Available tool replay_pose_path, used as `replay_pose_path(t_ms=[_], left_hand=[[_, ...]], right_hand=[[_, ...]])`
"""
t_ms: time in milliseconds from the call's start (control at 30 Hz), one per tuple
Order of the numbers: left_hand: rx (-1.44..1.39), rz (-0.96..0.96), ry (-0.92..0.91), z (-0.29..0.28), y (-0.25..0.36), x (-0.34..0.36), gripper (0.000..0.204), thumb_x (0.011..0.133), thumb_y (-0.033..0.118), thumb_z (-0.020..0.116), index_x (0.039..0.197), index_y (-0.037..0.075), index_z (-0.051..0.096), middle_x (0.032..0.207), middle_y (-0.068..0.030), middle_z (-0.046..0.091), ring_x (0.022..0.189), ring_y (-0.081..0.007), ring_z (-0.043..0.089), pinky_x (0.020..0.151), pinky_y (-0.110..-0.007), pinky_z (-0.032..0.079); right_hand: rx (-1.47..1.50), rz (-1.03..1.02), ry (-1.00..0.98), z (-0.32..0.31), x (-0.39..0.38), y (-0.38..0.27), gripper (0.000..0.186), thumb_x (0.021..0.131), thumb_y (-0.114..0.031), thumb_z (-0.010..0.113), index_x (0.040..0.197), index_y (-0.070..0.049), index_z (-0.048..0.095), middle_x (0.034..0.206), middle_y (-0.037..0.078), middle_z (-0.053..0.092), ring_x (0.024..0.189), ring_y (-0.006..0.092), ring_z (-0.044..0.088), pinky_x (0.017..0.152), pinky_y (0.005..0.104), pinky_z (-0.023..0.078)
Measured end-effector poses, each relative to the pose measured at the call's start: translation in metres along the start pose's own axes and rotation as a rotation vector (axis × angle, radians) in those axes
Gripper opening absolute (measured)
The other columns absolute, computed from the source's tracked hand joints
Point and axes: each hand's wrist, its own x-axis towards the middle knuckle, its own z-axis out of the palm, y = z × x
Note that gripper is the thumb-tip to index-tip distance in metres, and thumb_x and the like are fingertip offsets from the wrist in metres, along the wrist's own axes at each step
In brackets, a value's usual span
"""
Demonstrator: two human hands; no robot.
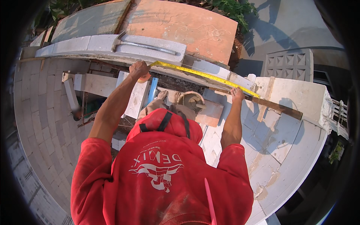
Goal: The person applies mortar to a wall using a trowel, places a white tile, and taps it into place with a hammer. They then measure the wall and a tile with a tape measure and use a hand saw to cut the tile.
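Note:
My left hand grips an orange tape measure case near the top of the white block wall. The yellow tape stretches from it along the wall's edge to the right. My right hand is closed on the tape near its far end, by a wooden board. Behind my left hand a claw hammer lies on a white block. My bare feet show below, between a blue strip and a bucket of grey mortar.
An orange-tan panel and plants lie beyond the wall. Loose blocks and boards, with rusty metal framing, stand at left. A patterned concrete screen stands at the back right. White block walls curve around both sides.

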Motion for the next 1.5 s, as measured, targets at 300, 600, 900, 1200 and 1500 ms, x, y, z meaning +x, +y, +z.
replay_pose_path(t_ms=[300,600,900,1200,1500], left_hand=[[0.028,-0.023,0.007,0.001,0.002,0.001,0.047,0.089,0.049,0.059,0.112,0.011,0.075,0.114,-0.0187,0.072,0.109,-0.0378,0.069,0.092,-0.049,0.052],[0.033,-0.005,-0.025,-0.001,0.001,0.001,0.047,0.089,0.049,0.059,0.113,0.011,0.074,0.115,-0.0188,0.072,0.11,-0.0375,0.068,0.094,-0.049,0.052],[0.029,-0.012,0.006,0.003,0.001,0.003,0.045,0.089,0.048,0.059,0.11,0.012,0.075,0.112,-0.0187,0.073,0.109,-0.0374,0.069,0.093,-0.049,0.052],[0.012,-0.014,-0.004,0.0,0.003,-0.002,0.045,0.089,0.049,0.06,0.11,0.012,0.075,0.113,-0.0176,0.073,0.109,-0.0369,0.069,0.093,-0.048,0.052],[0.023,0.004,0.023,0.005,-0.001,0.001,0.047,0.09,0.05,0.059,0.114,0.012,0.074,0.115,-0.0195,0.072,0.11,-0.0384,0.068,0.093,-0.051,0.052]], right_hand=[[0.001,0.008,-0.02,-0.003,0.003,0.001,0.037,0.101,-0.016,0.058,0.13,0.006,0.053,0.115,0.023,0.067,0.099,0.0304,0.07,0.084,0.0394,0.062],[-0.023,-0.001,-0.023,0.0,-0.004,-0.001,0.033,0.102,-0.016,0.058,0.125,0.007,0.054,0.116,0.021,0.067,0.098,0.028,0.07,0.085,0.0383,0.062],[0.001,0.007,-0.045,-0.001,-0.006,-0.003,0.036,0.102,-0.018,0.058,0.125,0.01,0.051,0.115,0.022,0.067,0.097,0.0275,0.07,0.084,0.0387,0.063],[0.005,0.018,-0.032,-0.001,-0.004,-0.003,0.035,0.102,-0.016,0.057,0.127,0.008,0.052,0.118,0.022,0.066,0.1,0.0288,0.07,0.085,0.0394,0.062],[0.029,0.01,-0.016,-0.002,0.002,0.0,0.033,0.1,-0.015,0.058,0.126,0.006,0.057,0.114,0.023,0.068,0.099,0.0306,0.071,0.083,0.04,0.063]])
